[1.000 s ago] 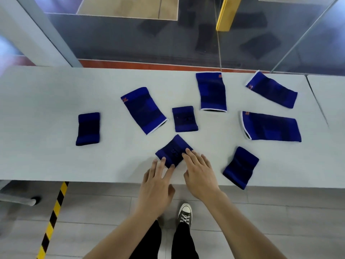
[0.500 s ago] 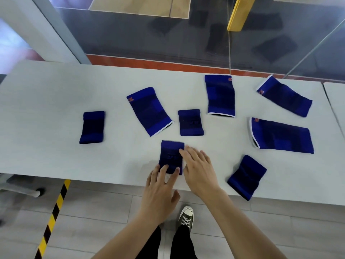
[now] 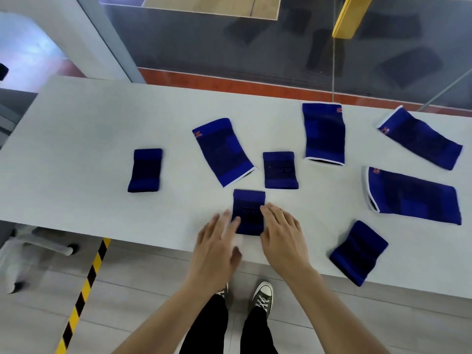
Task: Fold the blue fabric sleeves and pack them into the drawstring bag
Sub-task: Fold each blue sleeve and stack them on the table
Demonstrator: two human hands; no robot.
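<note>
Near the white table's (image 3: 76, 154) front edge lies a folded blue sleeve (image 3: 249, 210); the left hand (image 3: 217, 247) and right hand (image 3: 282, 233) flank it with flat, spread fingers touching its sides, gripping nothing. 7 other sleeves lie scattered around.

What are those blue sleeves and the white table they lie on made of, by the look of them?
The blue sleeve between the hands looks like stretchy knitted fabric: matte, with darker woven bands, lying soft and flat. The long sleeve at right shows a white hemmed edge. The table looks like smooth matte laminate, though its core cannot be told.
</note>
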